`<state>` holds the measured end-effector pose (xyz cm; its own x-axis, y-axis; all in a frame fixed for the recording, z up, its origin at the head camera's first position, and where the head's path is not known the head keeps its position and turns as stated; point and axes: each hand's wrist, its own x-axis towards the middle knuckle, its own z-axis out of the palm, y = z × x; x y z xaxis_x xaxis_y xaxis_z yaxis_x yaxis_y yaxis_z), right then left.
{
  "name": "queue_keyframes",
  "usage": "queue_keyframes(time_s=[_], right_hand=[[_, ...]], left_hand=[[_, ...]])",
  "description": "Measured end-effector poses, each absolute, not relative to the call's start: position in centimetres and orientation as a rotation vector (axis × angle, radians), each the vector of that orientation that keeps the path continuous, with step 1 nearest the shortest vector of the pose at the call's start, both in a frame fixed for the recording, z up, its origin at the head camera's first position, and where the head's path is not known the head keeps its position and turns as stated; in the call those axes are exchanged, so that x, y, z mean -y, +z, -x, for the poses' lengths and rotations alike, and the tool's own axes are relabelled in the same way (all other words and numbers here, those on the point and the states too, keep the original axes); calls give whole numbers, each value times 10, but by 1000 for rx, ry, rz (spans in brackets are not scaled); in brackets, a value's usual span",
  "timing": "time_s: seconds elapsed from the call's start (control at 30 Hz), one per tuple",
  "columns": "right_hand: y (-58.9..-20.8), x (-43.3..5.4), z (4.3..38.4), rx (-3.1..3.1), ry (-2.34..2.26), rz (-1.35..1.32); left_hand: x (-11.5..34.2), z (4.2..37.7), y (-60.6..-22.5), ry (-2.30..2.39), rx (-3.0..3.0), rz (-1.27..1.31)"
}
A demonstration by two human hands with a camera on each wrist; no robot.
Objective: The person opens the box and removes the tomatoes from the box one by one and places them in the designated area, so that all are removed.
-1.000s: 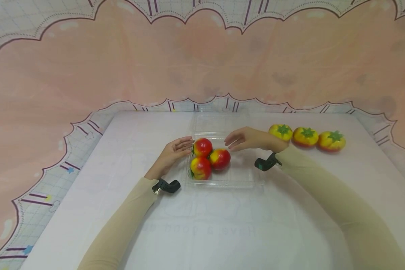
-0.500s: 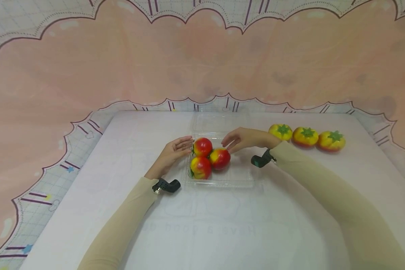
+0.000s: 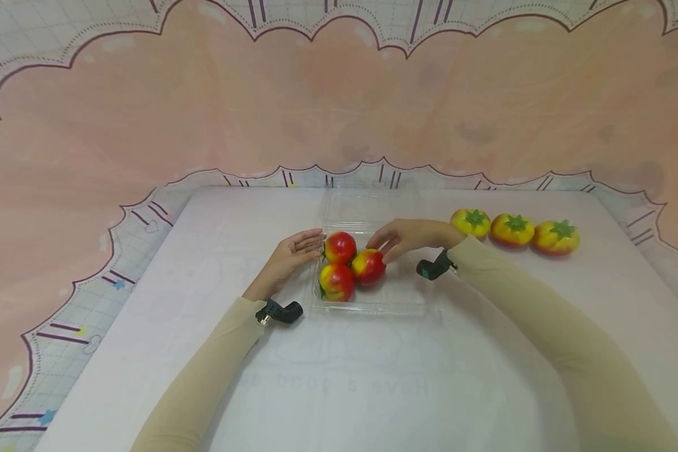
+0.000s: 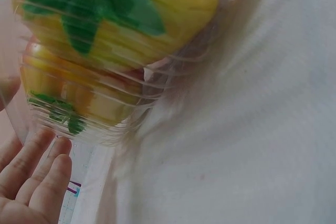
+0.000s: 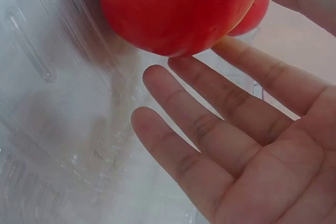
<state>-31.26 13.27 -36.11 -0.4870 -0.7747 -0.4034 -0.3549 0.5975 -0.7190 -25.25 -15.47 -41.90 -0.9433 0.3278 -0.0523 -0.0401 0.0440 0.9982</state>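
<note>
Three red-and-yellow fruits with green leafy tops lie in the left part of a clear plastic box point(image 3: 398, 298): a back fruit point(image 3: 339, 247), a front fruit point(image 3: 336, 282) and a right fruit point(image 3: 368, 267). My left hand point(image 3: 287, 258) is beside the box's left wall, fingers extended; in the left wrist view, green leaves point(image 4: 81, 9) show through the ribbed plastic. My right hand point(image 3: 409, 237) reaches over the box from the right, its fingertips at the right fruit. The right wrist view shows its fingers point(image 5: 210, 129) spread and nearly straight beneath that fruit, thumb on the other side.
The clear hinged lid point(image 3: 367, 204) lies folded back behind the box. Three more fruits point(image 3: 511, 230) stand in a row at the back right, leafy tops up, near my right forearm. A patterned peach cloth point(image 3: 260, 107) hangs behind the white table point(image 3: 328, 402).
My right hand has moved left and slightly down to the right fruit, its fingertips now against it. The left hand and the fruits have stayed in place.
</note>
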Motion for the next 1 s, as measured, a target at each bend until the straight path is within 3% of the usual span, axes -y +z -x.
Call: queue_keyframes(time_s=[1.0], right_hand=[[-364, -128, 312, -2016, -776, 882]], left_hand=[[156, 252, -419, 1987, -2056, -322]])
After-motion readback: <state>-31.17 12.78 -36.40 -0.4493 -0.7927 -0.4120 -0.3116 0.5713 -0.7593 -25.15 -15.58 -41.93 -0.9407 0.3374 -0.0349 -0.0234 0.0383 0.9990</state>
